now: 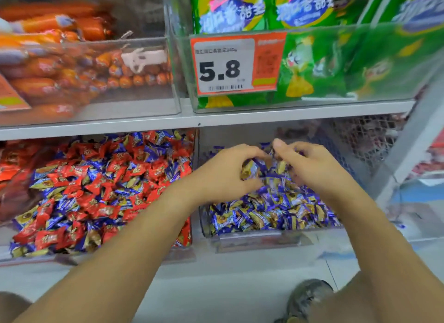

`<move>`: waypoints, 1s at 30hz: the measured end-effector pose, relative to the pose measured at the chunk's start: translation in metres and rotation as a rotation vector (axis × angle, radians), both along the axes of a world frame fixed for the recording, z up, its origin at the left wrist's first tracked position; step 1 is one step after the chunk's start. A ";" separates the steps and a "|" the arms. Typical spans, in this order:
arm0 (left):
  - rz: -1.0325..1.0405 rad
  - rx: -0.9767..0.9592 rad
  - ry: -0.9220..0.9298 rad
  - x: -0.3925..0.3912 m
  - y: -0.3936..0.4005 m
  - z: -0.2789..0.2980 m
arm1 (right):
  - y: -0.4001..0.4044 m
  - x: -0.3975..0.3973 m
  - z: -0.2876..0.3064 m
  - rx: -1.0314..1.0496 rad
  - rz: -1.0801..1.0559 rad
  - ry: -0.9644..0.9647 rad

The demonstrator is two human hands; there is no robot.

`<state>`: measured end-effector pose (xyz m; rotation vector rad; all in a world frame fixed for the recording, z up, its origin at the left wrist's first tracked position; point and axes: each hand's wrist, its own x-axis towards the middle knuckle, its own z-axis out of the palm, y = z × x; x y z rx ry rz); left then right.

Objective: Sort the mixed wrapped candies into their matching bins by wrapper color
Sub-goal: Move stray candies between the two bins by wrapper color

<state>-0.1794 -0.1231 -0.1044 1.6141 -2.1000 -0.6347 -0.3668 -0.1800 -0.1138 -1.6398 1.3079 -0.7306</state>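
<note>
**Hands unloading blue-wrapped candies over the right bin**

Hands are both working above the right bin (262, 236), the clear one on the lower shelf that is holding only blue-and-gold wrapped candies (269, 212). The left hand (225, 173) is curling its fingers round a small clutch of blue wrappers, one gold-faced piece showing between thumb and forefinger. The right hand (310, 166) is meeting it just beside, its fingers bent and seemingly pinching at the same cluster, though blur is hiding exactly what it is holding.

To the left, the mixed bin (192, 154) is still carrying red candies (96, 178) tangled with many blue ones, so by my judgement the sorting is far from finished.

Doing this step well is probably a matter of letting go low over the pile, so pieces are dropping into the heap and not bouncing over the near lip. Checking the handful for a stray red wrapper before releasing is worth the pause. Loosening the fingers one hand at a time is likely keeping the slippery wrappers from scattering toward the wire mesh (365, 140) on the far right. The price tag (224, 65) and the green packets (336, 65) on the upper shelf are playing no part.
</note>
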 end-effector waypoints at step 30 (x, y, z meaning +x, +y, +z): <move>0.443 -0.162 -0.438 0.198 0.121 -0.047 | 0.000 0.264 -0.014 -0.475 0.698 0.875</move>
